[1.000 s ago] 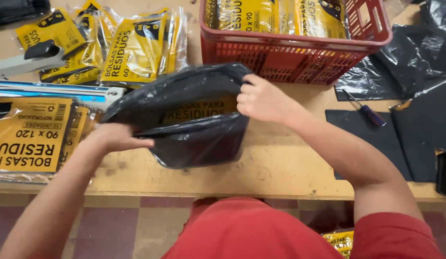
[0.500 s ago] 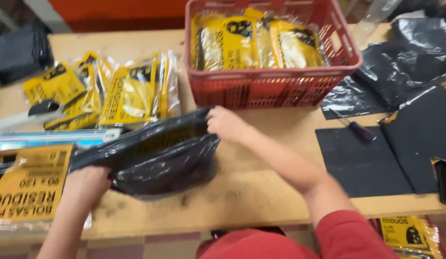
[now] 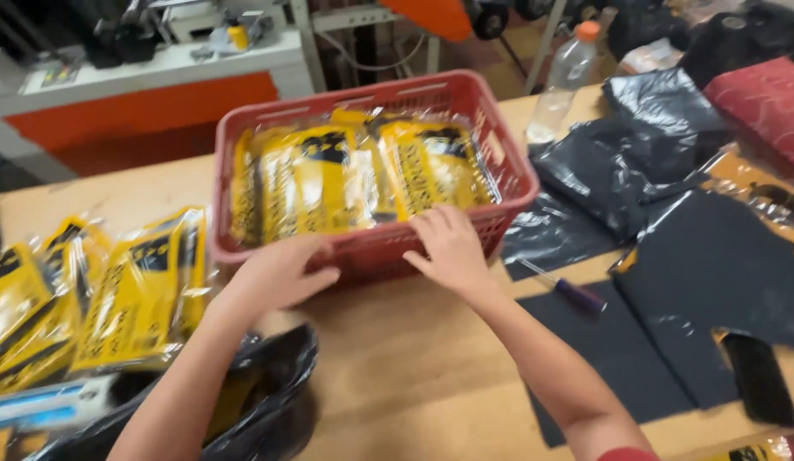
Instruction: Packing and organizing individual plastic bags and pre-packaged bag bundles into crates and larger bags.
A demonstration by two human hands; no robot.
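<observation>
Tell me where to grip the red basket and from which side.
Grip the red basket by its near long rim, coming from the table's front edge. That rim faces the person, and the left hand and right hand already rest on it, apart. Probably the steadiest hold: yellow packets fill the inside, and black bags crowd the right end.

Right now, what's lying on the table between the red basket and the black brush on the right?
In the head view, a purple-handled screwdriver and flat black plastic sheets lie between the red basket and the black brush.

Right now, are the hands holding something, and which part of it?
Both hands are on the red basket: the left hand and right hand press against the basket's near wall just under the rim. A full grip cannot be told.
</observation>
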